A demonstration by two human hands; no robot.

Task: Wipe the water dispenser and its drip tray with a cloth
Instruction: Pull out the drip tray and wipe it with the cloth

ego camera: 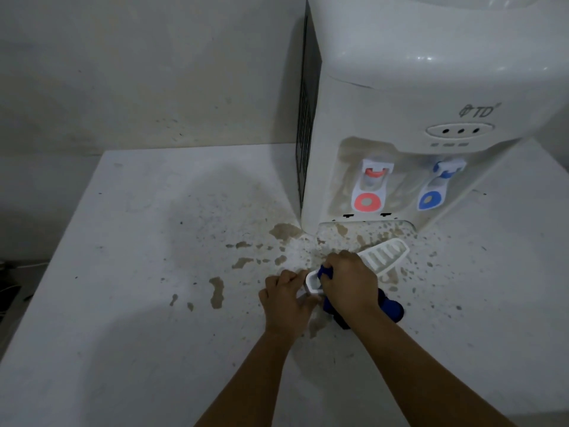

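A white water dispenser (415,103) stands at the back right of a white counter (138,241), with a red tap (371,189) and a blue tap (437,188) on its front. The white slotted drip tray (386,255) is out of the dispenser and lies tilted on the counter in front of it. My left hand (286,298) grips the tray's near left end. My right hand (349,282) holds a dark blue cloth (392,309) bunched against the tray; part of the cloth hangs out behind the wrist.
Brown stains and speckles (217,291) spread across the counter in front of the dispenser and in the recess (363,231) where the tray sits. A pale wall (138,72) runs behind. The counter's left edge (52,257) drops to a dark area.
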